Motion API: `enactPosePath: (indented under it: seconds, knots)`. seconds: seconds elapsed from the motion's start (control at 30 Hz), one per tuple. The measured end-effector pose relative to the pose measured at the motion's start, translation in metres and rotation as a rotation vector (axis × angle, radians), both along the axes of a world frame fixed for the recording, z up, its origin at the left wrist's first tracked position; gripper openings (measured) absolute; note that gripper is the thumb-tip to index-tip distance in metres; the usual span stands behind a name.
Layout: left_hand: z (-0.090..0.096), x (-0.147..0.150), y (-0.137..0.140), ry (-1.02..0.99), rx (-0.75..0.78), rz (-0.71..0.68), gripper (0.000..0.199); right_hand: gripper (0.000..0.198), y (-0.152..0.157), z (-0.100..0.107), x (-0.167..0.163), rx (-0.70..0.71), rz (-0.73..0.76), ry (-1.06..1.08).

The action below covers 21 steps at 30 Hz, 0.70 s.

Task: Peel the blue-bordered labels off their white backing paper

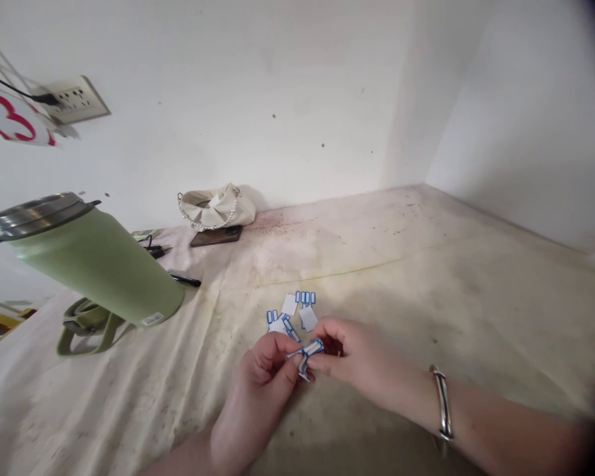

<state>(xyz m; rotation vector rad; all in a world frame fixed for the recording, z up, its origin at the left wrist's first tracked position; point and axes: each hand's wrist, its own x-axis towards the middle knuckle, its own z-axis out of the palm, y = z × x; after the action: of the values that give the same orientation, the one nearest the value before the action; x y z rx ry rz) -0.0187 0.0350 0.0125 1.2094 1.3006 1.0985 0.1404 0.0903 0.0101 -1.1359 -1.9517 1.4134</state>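
Observation:
My left hand (265, 383) and my right hand (344, 350) meet near the middle of the table. Both pinch a small white blue-edged piece (311, 348) between thumb and fingers. It looks folded or layered, like thin card or paper, and the fingertips hide part of it. Just beyond the hands lie several loose white blue-edged pieces (306, 297), some overlapping. A plain white square (289, 305) is among them.
A large green tumbler (99, 264) with a steel lid stands at the left, beside a green strap (86, 324). Behind it are a black pen (186, 280), a dark phone (216, 236) and a cream bag (217, 206) by the wall. A cream cloth (401, 297) covers the table.

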Motion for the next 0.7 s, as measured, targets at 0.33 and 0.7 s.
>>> enactPosePath:
  seconds: [0.33, 0.7]
  knots:
    - [0.0, -0.0022, -0.0018, 0.013, 0.041, -0.108, 0.017, 0.009, -0.0004, -0.0033, 0.0016, -0.036, 0.021, -0.003]
    - [-0.0046, 0.0006, -0.0007, 0.048, 0.037, -0.027, 0.011, 0.011, 0.0024, -0.0038, 0.0014, -0.018, 0.063, -0.002]
